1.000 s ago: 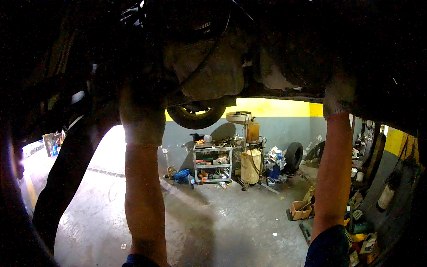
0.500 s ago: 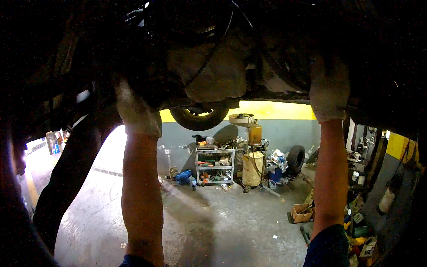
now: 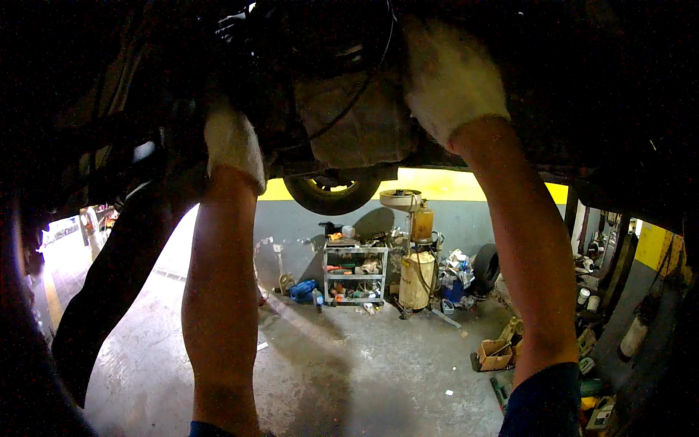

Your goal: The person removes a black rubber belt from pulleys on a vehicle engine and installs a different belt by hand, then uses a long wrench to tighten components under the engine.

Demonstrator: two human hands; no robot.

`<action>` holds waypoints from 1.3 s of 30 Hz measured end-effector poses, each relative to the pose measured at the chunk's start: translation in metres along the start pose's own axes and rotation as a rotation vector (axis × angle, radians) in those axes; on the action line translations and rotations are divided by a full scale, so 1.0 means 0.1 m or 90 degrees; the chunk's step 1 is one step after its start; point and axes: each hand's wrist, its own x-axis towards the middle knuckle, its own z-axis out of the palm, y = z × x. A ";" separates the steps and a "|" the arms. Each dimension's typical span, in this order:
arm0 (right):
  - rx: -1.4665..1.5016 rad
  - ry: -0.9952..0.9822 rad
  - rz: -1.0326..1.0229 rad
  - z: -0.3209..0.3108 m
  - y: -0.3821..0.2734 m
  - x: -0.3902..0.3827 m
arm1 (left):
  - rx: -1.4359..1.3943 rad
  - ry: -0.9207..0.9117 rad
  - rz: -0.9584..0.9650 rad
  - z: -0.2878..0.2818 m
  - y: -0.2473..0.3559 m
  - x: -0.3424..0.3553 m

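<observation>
I look along the dark underside of a raised vehicle [image 3: 349, 120]. My left hand [image 3: 231, 138], in a pale work glove, reaches up among the dark parts left of a grimy grey panel; its fingers are lost in shadow. My right hand [image 3: 455, 84], gloved too, is higher, to the right of that panel, with its fingertips hidden among the parts. I cannot make out what either hand touches or holds. A thin cable [image 3: 346, 109] hangs across the panel between them. A co-worker's dark arm [image 3: 116, 284] reaches up at the left, outside my left arm.
Below are a vehicle wheel [image 3: 306, 200], a metal trolley [image 3: 357, 277] with tools, a drain stand [image 3: 415, 284], a spare tyre [image 3: 486, 269] and several bottles and rags. A cardboard box [image 3: 495, 353] and more clutter line the right wall [image 3: 652, 244]. The concrete floor [image 3: 306, 379] runs beneath.
My right hand has moved up and to the left, out of deeper shadow into dim light. My left forearm has shifted slightly left, and its glove now sits higher than half a second ago.
</observation>
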 end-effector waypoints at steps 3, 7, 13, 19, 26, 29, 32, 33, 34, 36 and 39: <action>0.042 -0.076 0.085 -0.02 -0.10 0.26 | 0.072 0.007 0.034 0.03 -0.01 0.17; 0.049 -0.113 0.108 0.06 -0.16 0.38 | 0.175 -0.004 0.076 -0.04 -0.08 0.42; 0.001 -0.299 0.112 0.16 -0.14 0.67 | 0.296 -0.106 0.123 -0.24 -0.28 0.87; -0.025 -0.278 0.034 0.35 0.04 0.75 | 0.136 -0.187 0.139 -0.16 0.04 0.47; -0.074 -0.423 0.029 0.13 0.00 0.87 | 0.614 -0.105 0.617 -0.27 0.23 -0.08; -0.114 -0.484 0.017 0.08 -0.03 0.85 | 0.115 -0.245 0.455 -0.26 0.19 -0.17; -0.119 -0.427 -0.005 0.08 -0.01 0.81 | 0.106 -0.204 0.417 -0.23 0.03 -0.21; -0.098 -0.409 0.000 0.10 0.00 0.81 | 0.134 -0.195 0.424 -0.23 0.00 -0.20; -0.076 -0.391 0.005 0.13 0.01 0.81 | 0.173 -0.189 0.436 -0.23 -0.01 -0.18; -0.050 -0.377 0.015 0.17 0.02 0.83 | 0.274 -0.179 0.479 -0.27 -0.01 -0.14; -0.056 -0.391 0.035 0.20 0.01 0.86 | 0.452 -0.148 0.559 -0.34 0.05 -0.04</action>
